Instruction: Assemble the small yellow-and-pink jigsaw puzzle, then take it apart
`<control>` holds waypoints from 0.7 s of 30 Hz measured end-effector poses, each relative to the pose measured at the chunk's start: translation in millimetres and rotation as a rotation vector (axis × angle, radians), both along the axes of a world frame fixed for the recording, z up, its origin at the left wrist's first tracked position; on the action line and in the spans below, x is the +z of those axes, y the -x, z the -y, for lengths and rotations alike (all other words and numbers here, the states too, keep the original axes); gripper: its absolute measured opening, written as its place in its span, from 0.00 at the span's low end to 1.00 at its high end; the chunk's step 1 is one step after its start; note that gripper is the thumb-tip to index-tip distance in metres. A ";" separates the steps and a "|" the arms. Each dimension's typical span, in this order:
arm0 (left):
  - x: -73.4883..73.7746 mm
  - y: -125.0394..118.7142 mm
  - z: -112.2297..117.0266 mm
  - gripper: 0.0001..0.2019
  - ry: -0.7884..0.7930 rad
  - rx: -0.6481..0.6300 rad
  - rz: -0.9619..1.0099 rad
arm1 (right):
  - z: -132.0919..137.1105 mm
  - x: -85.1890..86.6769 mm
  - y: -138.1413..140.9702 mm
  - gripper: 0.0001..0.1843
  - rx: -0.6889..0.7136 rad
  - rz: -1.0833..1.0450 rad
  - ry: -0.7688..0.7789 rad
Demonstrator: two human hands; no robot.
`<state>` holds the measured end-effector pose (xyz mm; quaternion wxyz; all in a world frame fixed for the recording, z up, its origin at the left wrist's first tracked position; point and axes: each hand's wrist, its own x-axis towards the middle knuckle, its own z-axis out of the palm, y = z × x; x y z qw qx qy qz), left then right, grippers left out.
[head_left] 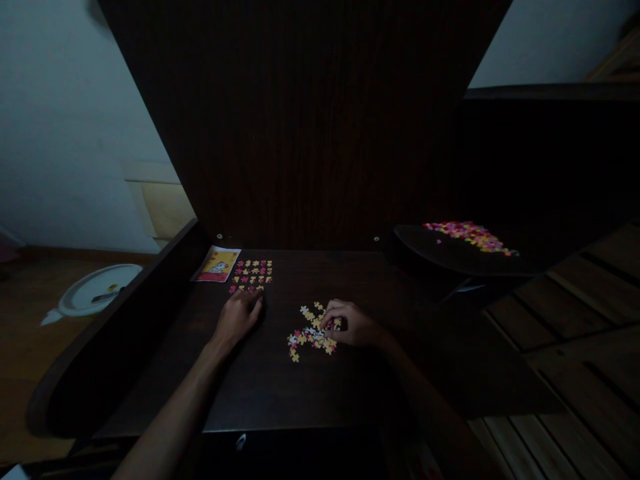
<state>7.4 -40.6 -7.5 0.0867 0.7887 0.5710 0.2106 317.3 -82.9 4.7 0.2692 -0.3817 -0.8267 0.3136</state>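
My left hand [240, 315] rests on the dark table just below neat rows of small red and yellow jigsaw puzzle pieces [255, 271]. Its fingertips lie at the lowest row, and thumb and forefinger look apart. My right hand [350, 323] is over the right side of a loose heap of yellow, red and white puzzle pieces [301, 339]. Its thumb and fingers are bent together in a pinch on a piece at the heap, mostly hidden by the fingers. A picture sheet [218, 265] with a white animal on yellow and red lies left of the rows.
A tall dark panel [300, 133] rises behind the dark tabletop [280, 397]. On a curved side shelf [415, 241] at right is a spread of colourful small pieces [470, 235]. A raised side board [115, 327] borders the left. A white round lid-like object [75, 303] stands beyond it.
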 end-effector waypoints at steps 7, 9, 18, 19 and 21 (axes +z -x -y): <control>-1.3 -36.1 22.8 0.15 -0.016 -0.397 0.144 | 1.3 -5.3 1.9 0.09 0.059 0.106 -0.009; -1.9 -47.5 30.7 0.14 0.002 -0.508 0.198 | 0.6 -7.2 2.2 0.08 0.062 0.102 -0.010; -2.7 -62.9 42.3 0.09 0.068 -0.641 0.190 | 1.1 -8.3 1.9 0.04 0.058 0.069 -0.033; -2.7 -62.6 42.2 0.09 0.068 -0.642 0.188 | 0.5 -8.7 1.0 0.05 0.062 0.065 -0.039; -2.7 -62.2 41.9 0.08 0.064 -0.638 0.200 | -0.9 -9.0 -1.0 0.05 0.067 0.060 -0.049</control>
